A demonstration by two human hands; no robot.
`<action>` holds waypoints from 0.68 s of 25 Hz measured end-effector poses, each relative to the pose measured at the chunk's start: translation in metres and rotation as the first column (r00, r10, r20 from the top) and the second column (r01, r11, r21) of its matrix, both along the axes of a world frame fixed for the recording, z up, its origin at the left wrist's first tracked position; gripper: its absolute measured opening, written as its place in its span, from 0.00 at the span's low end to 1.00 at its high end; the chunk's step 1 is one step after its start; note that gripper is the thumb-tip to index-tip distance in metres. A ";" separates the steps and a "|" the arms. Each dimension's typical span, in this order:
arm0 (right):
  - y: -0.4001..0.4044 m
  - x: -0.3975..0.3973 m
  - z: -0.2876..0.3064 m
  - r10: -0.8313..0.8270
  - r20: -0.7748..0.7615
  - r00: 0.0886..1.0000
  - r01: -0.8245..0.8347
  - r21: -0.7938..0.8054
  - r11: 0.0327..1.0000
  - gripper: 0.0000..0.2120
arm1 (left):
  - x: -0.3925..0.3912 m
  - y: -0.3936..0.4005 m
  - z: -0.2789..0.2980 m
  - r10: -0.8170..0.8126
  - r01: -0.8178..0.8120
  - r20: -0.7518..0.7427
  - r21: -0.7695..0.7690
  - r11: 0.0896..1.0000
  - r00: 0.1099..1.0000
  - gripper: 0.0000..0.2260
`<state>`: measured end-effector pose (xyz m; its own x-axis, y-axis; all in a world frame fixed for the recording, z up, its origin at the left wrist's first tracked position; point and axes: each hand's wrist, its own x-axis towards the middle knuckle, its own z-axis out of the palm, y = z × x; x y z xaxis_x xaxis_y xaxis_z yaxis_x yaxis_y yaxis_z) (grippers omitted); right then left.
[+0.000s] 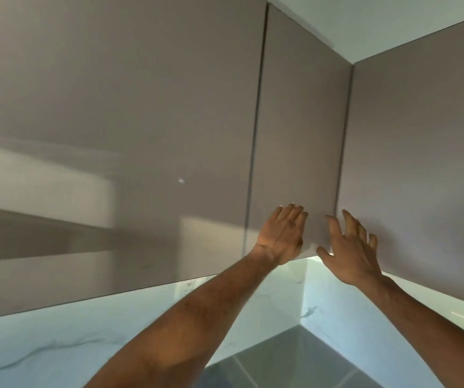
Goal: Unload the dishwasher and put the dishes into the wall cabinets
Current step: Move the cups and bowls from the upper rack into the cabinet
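While my left hand [281, 233] lies flat and empty on the narrow cabinet door [298, 135], my right hand [351, 253] spreads wide at its 5 o'clock corner; wider doors [113, 107] flank it; marble backsplash [57, 345] shows at 6 o'clock.

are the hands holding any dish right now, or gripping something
No dish is held. Both hands are bare: the left hand lies flat on the narrow taupe matte cabinet door near its bottom edge; the right hand is spread open beside it.

Left hand [281, 236] thumb hidden behind the narrow cabinet door [298, 135]. Both forearms cut off at bottom edge. Tabletop [286, 357] mostly hidden by arms.
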<state>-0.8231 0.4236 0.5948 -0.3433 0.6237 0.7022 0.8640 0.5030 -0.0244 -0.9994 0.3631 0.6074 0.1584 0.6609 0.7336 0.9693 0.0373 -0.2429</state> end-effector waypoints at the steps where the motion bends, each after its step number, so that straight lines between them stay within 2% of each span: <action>1: -0.030 -0.015 -0.003 0.069 -0.007 0.998 -0.069 0.021 0.997 0.36 | -0.013 -0.038 -0.008 0.058 -0.057 -0.035 0.020 0.998 0.998 0.28; 4: -0.116 -0.069 -0.012 0.258 -0.019 0.966 -0.258 0.032 0.966 0.32 | -0.058 -0.141 -0.024 0.224 -0.225 -0.076 -0.002 0.974 0.972 0.30; 8: -0.221 -0.142 -0.002 0.486 0.085 0.870 -0.492 0.084 0.866 0.30 | -0.118 -0.277 -0.021 0.427 -0.430 -0.060 -0.030 0.903 0.902 0.32; 10: -0.261 -0.173 0.007 0.571 0.063 0.818 -0.574 0.030 0.818 0.27 | -0.144 -0.334 -0.018 0.417 -0.420 0.078 0.031 0.907 0.906 0.29; 12: -0.295 -0.204 0.005 0.626 -0.057 0.778 -0.626 -0.148 0.765 0.24 | -0.157 -0.376 -0.025 0.304 -0.405 0.399 0.198 0.893 0.865 0.21; 13: -0.313 -0.220 0.000 0.641 -0.101 0.761 -0.644 -0.239 0.727 0.23 | -0.160 -0.394 -0.031 0.223 -0.461 0.587 0.294 0.837 0.779 0.18; 15: -0.345 -0.248 -0.016 0.667 -0.088 0.739 -0.654 -0.330 0.681 0.24 | -0.166 -0.415 -0.042 0.060 -0.650 0.859 0.337 0.682 0.508 0.20; 16: -0.357 -0.260 -0.021 0.679 -0.053 0.732 -0.663 -0.286 0.692 0.24 | -0.171 -0.421 -0.047 0.003 -0.702 0.916 0.305 0.643 0.402 0.21; 17: -0.366 -0.271 -0.026 0.685 -0.016 0.728 -0.674 -0.193 0.713 0.23 | -0.177 -0.423 -0.052 -0.028 -0.711 0.935 0.287 0.641 0.352 0.21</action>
